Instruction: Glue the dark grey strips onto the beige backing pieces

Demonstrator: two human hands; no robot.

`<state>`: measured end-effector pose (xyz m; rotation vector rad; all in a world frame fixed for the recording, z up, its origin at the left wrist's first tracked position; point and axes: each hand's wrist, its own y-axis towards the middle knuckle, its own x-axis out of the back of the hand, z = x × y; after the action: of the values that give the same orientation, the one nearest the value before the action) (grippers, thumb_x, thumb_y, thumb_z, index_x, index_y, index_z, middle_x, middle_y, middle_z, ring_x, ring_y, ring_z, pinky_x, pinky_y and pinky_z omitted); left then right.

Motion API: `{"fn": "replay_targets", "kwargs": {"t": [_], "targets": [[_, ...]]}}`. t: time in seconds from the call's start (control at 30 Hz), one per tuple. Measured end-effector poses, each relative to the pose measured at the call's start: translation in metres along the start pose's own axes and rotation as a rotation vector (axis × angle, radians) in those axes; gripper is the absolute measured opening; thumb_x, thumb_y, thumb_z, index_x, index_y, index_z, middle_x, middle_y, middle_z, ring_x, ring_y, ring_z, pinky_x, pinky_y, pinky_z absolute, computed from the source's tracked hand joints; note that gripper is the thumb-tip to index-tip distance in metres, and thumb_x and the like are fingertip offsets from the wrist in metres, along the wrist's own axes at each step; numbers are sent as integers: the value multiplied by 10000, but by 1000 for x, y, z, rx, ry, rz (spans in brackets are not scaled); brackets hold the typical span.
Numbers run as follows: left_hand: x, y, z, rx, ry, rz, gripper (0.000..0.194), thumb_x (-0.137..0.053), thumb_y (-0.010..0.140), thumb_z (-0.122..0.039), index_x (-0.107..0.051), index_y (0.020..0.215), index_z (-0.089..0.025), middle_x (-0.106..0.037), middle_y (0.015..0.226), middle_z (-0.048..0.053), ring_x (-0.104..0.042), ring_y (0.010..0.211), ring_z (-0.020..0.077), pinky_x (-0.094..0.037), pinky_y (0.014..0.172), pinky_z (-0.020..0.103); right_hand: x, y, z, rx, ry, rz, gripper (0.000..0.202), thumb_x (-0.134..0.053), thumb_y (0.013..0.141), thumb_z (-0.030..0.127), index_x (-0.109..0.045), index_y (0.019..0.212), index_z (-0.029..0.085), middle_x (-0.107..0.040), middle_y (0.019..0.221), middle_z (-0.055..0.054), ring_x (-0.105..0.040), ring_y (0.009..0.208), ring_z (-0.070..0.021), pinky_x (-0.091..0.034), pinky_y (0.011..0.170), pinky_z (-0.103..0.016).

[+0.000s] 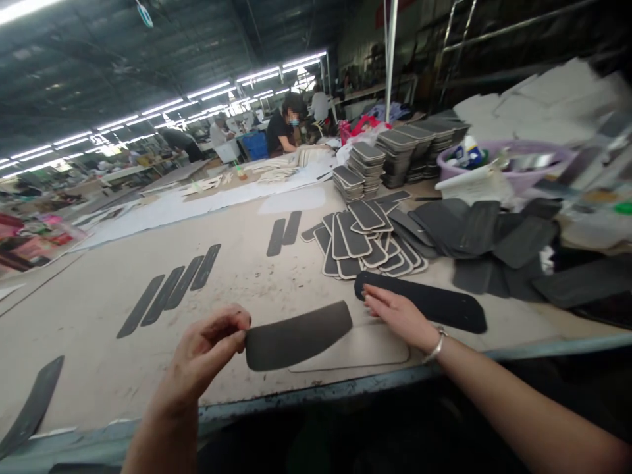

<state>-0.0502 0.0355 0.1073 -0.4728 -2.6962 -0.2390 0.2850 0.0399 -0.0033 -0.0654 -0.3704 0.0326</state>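
My left hand (210, 352) pinches the left end of a dark grey curved panel (299, 337) between thumb and fingers, and the panel is raised off the table. My right hand (390, 306) has its fingers stretched out over the left end of a long black panel with rounded ends (444, 304), seemingly touching it. A pale rounded board (365, 349) lies at the table's near edge, partly hidden by the dark grey panel. Beyond my right hand is a loose pile of dark pieces with light borders (351, 236).
Narrow dark strips (168, 289) lie in rows on the table (237, 263), and a curved dark piece (37, 395) lies at left. Stacked panels (365, 164) and a purple basin (533, 168) stand at back right. A masked person (284, 128) bends over the far end.
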Motion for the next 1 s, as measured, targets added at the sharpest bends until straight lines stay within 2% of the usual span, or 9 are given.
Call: {"fn": "replay_targets", "kwargs": {"t": [0.1, 0.2, 0.3, 0.37, 0.5, 0.6, 0.77, 1.0], "targets": [[-15, -4, 3, 55, -83, 31, 59, -541, 786, -224, -549, 766, -169, -462, 769, 15, -431, 659, 109, -352, 548, 220, 8, -3, 1, -64, 34, 105, 477, -437, 819, 481, -585, 1135, 154, -653, 874, -49, -591, 765, -159, -473, 699, -261], [-26, -6, 7, 82, -145, 0, 66, -555, 764, -226, -560, 759, -160, -472, 770, 18, -418, 638, 104, -338, 535, 221, 14, -7, 3, -78, -9, 196, 434, -434, 806, 505, -662, 926, 155, -612, 680, -8, -548, 620, -133, -437, 607, -242], [-33, -5, 15, 109, -199, -19, 88, -555, 751, -234, -563, 732, -148, -466, 712, 11, -404, 606, 97, -329, 530, 221, 16, -9, 6, -114, 46, 278, 381, -494, 766, 479, -662, 874, 155, -614, 714, -2, -532, 607, -117, -422, 603, -229], [-36, -3, 26, 161, -235, -31, 87, -547, 738, -226, -564, 728, -141, -455, 652, -1, -396, 586, 92, -325, 531, 216, 19, -10, 8, -122, 27, 279, 355, -527, 743, 453, -663, 866, 149, -615, 690, -4, -530, 596, -116, -413, 598, -226], [-42, 2, 56, 362, -303, -61, 103, -541, 693, -232, -545, 709, -131, -426, 550, -27, -358, 508, 70, -268, 471, 188, 31, -12, 5, -149, -143, 245, 338, -569, 707, 395, -645, 923, 147, -595, 587, 12, -528, 548, -123, -389, 549, -229], [-48, 6, 72, 492, -235, -34, 136, -545, 676, -269, -526, 693, -135, -405, 506, -46, -329, 456, 58, -215, 428, 174, 41, -15, -4, -159, -204, 283, 306, -603, 672, 364, -589, 899, 159, -612, 600, 17, -530, 530, -123, -384, 512, -225], [-63, 14, 82, 603, -72, 16, 141, -511, 670, -287, -519, 686, -147, -449, 501, -37, -378, 439, 65, -234, 407, 168, 47, -17, -16, -220, -258, 296, 241, -629, 645, 348, -474, 746, 195, -609, 567, 26, -552, 518, -126, -380, 473, -214], [-68, 15, 95, 681, 43, 33, 158, -482, 696, -316, -510, 682, -161, -426, 481, -45, -381, 392, 70, -254, 374, 179, 41, -15, -11, -231, -448, 311, 202, -627, 632, 336, -486, 691, 204, -617, 574, 26, -589, 564, -140, -390, 513, -225]]}}
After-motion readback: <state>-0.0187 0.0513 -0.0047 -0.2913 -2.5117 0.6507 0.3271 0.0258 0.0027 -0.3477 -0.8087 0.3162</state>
